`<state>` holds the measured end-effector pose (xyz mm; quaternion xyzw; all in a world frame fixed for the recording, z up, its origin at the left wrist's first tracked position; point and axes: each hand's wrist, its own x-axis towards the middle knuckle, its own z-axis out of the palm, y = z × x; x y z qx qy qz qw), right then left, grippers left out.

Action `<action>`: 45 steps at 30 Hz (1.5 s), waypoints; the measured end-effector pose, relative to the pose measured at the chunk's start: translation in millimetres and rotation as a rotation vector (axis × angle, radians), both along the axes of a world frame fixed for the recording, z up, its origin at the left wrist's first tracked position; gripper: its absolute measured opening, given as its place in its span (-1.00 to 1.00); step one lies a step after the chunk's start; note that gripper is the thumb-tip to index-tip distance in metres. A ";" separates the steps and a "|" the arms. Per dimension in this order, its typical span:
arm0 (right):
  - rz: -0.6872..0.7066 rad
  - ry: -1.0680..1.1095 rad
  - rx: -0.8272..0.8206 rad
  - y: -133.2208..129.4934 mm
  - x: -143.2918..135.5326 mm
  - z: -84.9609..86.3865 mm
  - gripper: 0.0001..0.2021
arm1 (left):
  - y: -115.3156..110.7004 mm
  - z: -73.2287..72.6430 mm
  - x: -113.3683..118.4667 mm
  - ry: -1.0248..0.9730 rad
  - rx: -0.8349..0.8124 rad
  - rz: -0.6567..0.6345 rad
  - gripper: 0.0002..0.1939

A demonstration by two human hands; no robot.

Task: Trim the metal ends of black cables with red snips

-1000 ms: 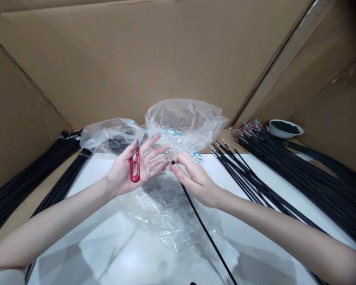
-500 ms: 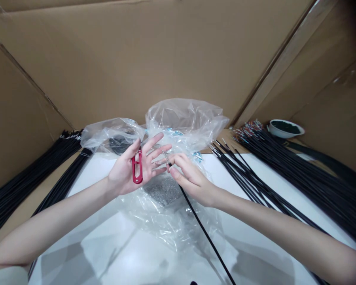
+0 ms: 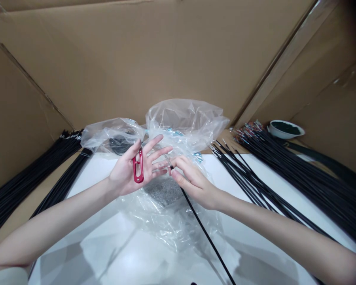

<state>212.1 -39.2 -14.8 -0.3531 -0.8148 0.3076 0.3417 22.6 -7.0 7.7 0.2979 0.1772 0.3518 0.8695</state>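
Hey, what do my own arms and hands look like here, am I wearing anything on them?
Your left hand and right hand are bare, with no gloves or rings visible. A pale sleeve shows near your left elbow; no sleeve shows on the right.

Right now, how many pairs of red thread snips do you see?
1: red thread snips against the open palm of the left hand. Others may be hidden beneath clear plastic bags.
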 end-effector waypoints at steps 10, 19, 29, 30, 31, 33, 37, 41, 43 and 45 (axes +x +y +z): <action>-0.007 -0.014 -0.012 -0.8 0.6 -0.9 -0.75 | 0.8 0.3 0.4 0.006 0.002 0.017 -0.47; -0.070 0.061 0.009 0.6 0.8 -5.8 -0.78 | -0.6 1.1 -0.4 0.012 0.009 0.014 -0.47; -0.051 0.097 -0.030 -1.1 1.8 -4.7 -0.76 | -1.3 -0.9 0.2 -0.009 -0.025 -0.004 -0.47; -0.047 0.095 -0.027 -1.2 1.8 -4.1 -0.76 | -1.2 -1.0 0.4 -0.009 -0.024 -0.004 -0.47; -0.038 0.086 -0.026 -1.2 1.7 -3.5 -0.76 | -1.2 -1.2 0.7 -0.009 -0.024 -0.009 -0.47; -0.012 0.057 -0.030 -1.3 1.2 -2.3 -0.74 | -1.1 -1.7 1.1 -0.018 -0.025 -0.019 -0.47; 0.000 -0.025 -0.035 -2.2 0.0 -1.6 -0.74 | -1.2 -1.9 1.4 -0.028 -0.040 -0.022 -0.46; -0.026 -0.020 -0.024 -3.4 0.9 -2.1 -0.77 | -1.7 -1.1 1.3 -0.016 -0.022 -0.015 -0.46; -0.040 0.033 -0.008 -3.7 1.5 -1.5 -0.76 | -1.6 -1.3 1.5 -0.011 -0.018 -0.025 -0.46; -0.041 0.079 0.015 -4.0 1.3 0.1 -0.75 | -1.0 -2.1 2.1 -0.015 -0.024 -0.030 -0.46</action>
